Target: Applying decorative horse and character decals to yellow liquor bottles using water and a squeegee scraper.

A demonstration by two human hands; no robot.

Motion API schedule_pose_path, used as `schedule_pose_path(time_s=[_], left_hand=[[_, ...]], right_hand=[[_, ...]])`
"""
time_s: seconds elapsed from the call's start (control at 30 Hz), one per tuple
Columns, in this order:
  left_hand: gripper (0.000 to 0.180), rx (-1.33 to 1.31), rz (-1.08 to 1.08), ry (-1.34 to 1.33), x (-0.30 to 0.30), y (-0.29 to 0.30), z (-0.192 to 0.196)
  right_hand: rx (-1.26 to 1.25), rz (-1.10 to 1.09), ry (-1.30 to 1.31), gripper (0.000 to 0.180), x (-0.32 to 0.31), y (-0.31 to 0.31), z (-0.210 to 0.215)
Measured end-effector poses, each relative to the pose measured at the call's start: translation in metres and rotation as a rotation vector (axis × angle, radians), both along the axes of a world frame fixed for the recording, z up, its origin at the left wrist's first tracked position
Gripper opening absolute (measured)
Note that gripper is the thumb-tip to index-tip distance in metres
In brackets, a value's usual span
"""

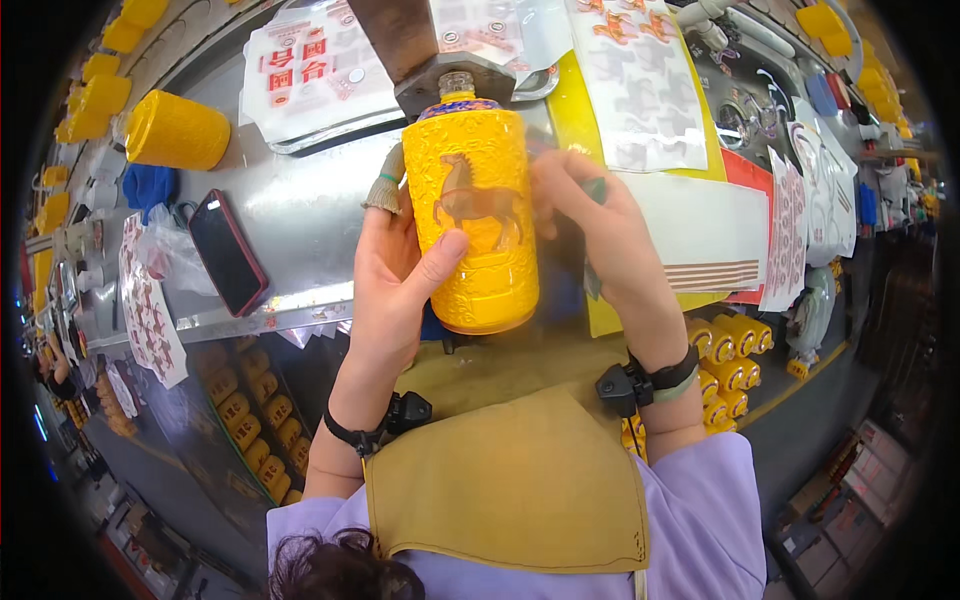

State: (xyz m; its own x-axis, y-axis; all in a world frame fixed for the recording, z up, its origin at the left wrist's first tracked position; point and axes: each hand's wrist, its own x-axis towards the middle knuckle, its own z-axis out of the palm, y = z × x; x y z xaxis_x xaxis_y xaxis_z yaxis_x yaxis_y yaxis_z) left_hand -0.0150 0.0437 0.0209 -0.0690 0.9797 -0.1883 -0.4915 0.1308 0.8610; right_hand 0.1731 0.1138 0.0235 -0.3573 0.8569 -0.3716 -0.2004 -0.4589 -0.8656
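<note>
A yellow embossed bottle (482,290) with a brown horse decal (482,205) on its front stands in the middle, slightly tilted. Its clear neck (457,84) sits at the notch of a dark metal bracket (405,50). My left hand (395,265) grips the bottle from its left side, thumb on the front below the horse. A knitted cover (382,190) with a green band wraps one finger of that hand. Close to the bottle's right side, my right hand (592,205) is closed with fingers bent, holding a dark green flat piece (596,189) mostly hidden by the hand.
On the metal table lie a phone (228,252), another yellow bottle (177,130) and a tray (320,140) of printed sheets. To the right are horse decal sheets (645,100) and a white striped sheet (700,235). Several yellow bottles (735,350) stand below the table.
</note>
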Motion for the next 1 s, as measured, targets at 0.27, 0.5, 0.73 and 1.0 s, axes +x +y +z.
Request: schedule_pose_path(time_s=[0.27, 0.5, 0.73, 1.0], left_hand=[[0.081, -0.014, 0.002, 0.003, 0.001, 0.001, 0.002], [0.081, -0.007, 0.002, 0.010, 0.001, 0.001, 0.000], [0.080, 0.062, 0.037, 0.050, 0.003, 0.000, 0.000], [0.077, 0.089, 0.036, 0.075, 0.009, -0.002, 0.006]], right_hand=[[0.116, 0.043, -0.161, 0.024, -0.008, -0.001, 0.006], [0.074, 0.034, -0.124, 0.024, -0.009, 0.001, 0.004], [0.295, 0.047, -0.163, 0.039, 0.015, 0.020, 0.012], [1.225, 0.389, -0.659, 0.034, -0.023, 0.042, 0.094]])
